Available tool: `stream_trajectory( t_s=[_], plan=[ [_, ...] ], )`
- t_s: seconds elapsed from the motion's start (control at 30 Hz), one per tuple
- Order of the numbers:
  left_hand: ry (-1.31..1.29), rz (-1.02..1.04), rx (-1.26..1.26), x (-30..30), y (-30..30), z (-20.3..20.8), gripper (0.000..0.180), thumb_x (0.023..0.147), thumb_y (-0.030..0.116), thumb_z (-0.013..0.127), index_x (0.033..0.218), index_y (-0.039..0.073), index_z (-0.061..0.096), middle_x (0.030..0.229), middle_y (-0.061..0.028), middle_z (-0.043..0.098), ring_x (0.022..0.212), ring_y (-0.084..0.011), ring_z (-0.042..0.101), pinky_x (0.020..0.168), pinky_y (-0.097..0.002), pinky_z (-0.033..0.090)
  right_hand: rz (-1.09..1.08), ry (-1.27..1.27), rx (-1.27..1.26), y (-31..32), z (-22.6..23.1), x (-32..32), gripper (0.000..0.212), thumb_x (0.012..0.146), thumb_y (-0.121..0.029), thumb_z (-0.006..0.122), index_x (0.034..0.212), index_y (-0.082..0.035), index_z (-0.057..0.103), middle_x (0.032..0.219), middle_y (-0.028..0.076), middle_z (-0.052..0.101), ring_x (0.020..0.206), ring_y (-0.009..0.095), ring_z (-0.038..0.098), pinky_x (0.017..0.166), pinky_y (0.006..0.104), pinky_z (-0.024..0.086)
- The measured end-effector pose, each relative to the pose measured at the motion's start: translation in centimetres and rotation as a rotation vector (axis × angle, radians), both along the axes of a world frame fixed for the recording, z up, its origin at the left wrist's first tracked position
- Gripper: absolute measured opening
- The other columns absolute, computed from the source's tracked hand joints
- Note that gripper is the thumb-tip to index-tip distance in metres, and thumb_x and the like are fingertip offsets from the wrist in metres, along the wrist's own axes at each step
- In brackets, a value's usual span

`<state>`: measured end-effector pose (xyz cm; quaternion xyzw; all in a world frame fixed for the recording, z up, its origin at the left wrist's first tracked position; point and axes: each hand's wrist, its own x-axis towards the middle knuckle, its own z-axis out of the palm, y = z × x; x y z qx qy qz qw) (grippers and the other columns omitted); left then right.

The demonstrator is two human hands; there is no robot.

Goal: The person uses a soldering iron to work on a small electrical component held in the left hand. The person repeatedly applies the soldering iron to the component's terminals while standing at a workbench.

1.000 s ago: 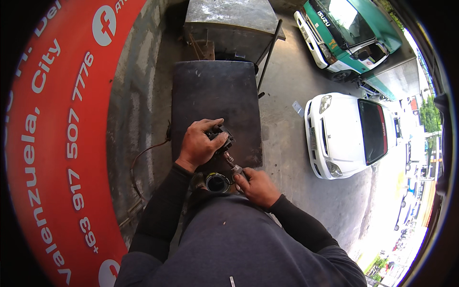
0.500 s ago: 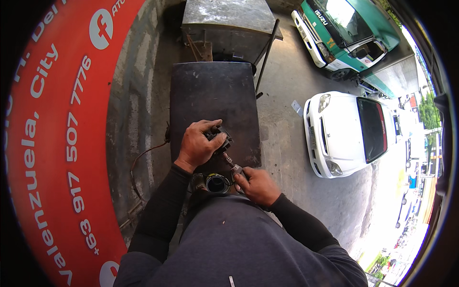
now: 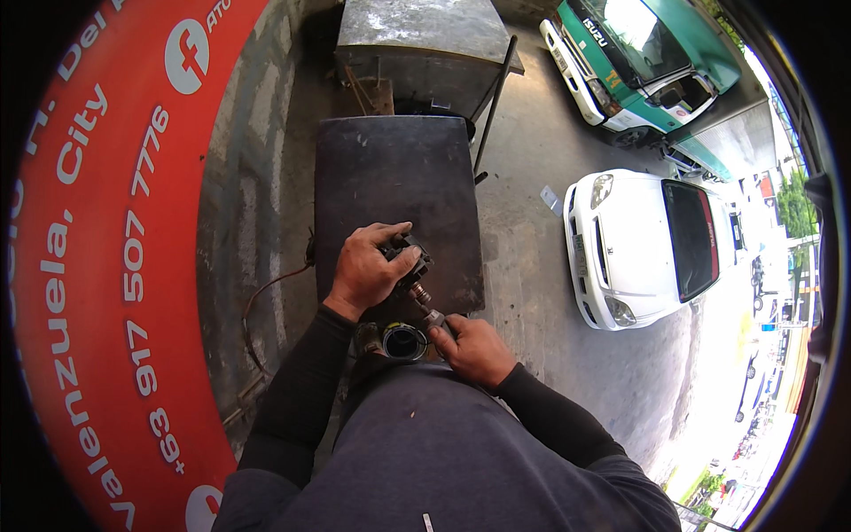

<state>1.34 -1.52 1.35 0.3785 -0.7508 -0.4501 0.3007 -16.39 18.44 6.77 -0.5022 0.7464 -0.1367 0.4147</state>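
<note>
My left hand [image 3: 370,269] is closed around a dark, blocky metal part [image 3: 413,256] just above the dark worktable [image 3: 399,168], thumb and fingers gripping its sides. My right hand [image 3: 477,349] grips a slim grey tool [image 3: 433,321], whose exact kind I cannot make out. A coppery, ringed shank [image 3: 420,294] runs from the tool up to the near end of the dark part; whether it is inside the part is hidden. Close to my body, below the table edge, sits a round, dark-mouthed container [image 3: 404,340].
A metal cabinet [image 3: 425,27] stands beyond the table, with a dark bar [image 3: 495,106] leaning by it. Rightward are a white car [image 3: 634,244] and a green truck [image 3: 643,53]. A red banner [image 3: 133,266] lines the left side, and a thin cable [image 3: 270,285] hangs near the table.
My right hand has shifted slightly left with the tool, and the coppery shank sits at a slightly different angle. My left hand and the dark part stay almost where they were.
</note>
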Motion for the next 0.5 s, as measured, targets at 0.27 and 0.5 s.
stream_trajectory(
  t_s=[0.27,0.5],
  plan=[
    [0.015,0.012,0.066,-0.2,0.0,0.4,0.055,0.096,0.04,0.088,0.135,0.001,0.088,0.127,-0.0203,0.086,0.121,-0.0385,0.079,0.112,-0.0458,0.059,-0.048,-0.038,-0.033,0.0,0.1,-0.8,0.055,0.119,-0.049,0.068,0.103,0.004,0.073,0.088,0.032,0.077,0.091,0.057,0.077,0.08,0.0616,0.059],
    [0.004,0.018,0.072,-0.3,0.1,0.3,0.053,0.096,0.039,0.088,0.135,0.002,0.088,0.126,-0.0193,0.086,0.121,-0.0385,0.079,0.112,-0.0454,0.059,-0.045,-0.066,0.026,-0.1,0.7,-1.1,0.054,0.119,-0.048,0.069,0.106,0.004,0.075,0.093,0.033,0.078,0.095,0.056,0.077,0.083,0.0596,0.059]
  ],
)
